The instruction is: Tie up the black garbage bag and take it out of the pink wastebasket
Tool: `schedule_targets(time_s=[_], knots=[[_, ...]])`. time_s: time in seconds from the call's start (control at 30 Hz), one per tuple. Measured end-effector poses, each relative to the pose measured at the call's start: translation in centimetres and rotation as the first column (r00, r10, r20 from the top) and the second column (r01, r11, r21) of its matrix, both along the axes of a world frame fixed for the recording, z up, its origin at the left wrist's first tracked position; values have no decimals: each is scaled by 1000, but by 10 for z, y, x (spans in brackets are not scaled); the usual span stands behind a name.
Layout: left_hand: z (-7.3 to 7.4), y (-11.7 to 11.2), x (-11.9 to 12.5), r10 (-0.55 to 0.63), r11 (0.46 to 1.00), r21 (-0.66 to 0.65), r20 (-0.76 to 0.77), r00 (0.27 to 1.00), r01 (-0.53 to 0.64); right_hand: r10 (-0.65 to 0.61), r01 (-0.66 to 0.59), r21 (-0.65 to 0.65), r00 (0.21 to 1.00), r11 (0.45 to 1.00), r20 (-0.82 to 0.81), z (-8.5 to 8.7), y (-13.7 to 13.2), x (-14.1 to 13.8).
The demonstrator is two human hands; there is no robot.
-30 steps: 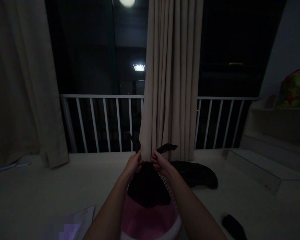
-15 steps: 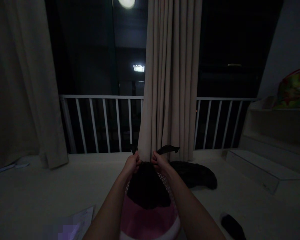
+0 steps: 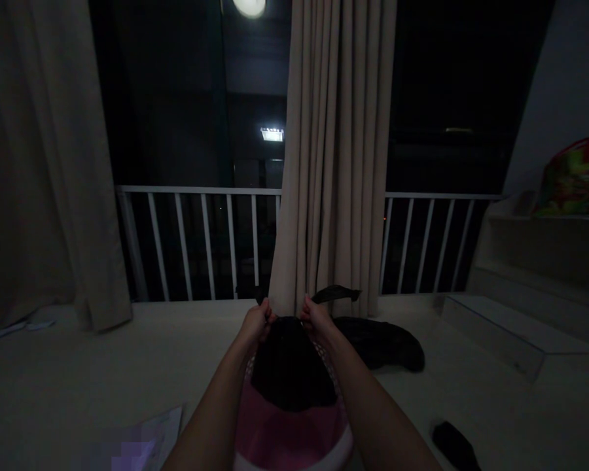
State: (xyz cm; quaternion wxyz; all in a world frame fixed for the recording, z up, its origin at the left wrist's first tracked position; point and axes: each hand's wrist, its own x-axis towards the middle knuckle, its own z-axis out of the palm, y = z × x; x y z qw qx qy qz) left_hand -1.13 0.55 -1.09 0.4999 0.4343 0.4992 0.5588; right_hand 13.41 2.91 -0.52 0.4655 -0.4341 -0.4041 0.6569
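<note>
gripping the black bag [image 3: 294,373] by its top, the fingers of the left hand [image 3: 261,319] and right hand [image 3: 316,319] were closed, a dark end sticking out past each. the bag was over the far part of the pink basket [image 3: 342,445]; whether they touched could not be told. a dark bundle [image 3: 392,343] lay on the floor [image 3: 201,353] to the right, with a curtain [image 3: 334,163] and railing [image 3: 201,190] behind.

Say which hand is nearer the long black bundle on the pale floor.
Right. The right hand is just left of the long black bundle in view; the left hand is farther left, across the black plastic-looking bag both hold.
</note>
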Motion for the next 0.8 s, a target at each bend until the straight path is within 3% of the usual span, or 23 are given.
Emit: schedule_targets(time_s=[0.3, 0.47, 0.63, 0.8], knots=[[-4, 3, -1, 112, 982, 167, -106, 988, -93, -143, 158, 54, 966, 986, -215, -10, 11, -6], [-9, 10, -7, 247, 954, 204, -126, 961, -218, -165, 179, 42, 960, 983, -228, -7, 9, -4], [-12, 14, -7, 210, 947, 265, -90, 974, -180, -202, 215, 52, 961, 975, -187, -5, 6, -2], [-6, 7, 1, 126, 975, 178, 44, 991, -132, -196, 209, 59, 964, 976, -179, -4, 5, -4]])
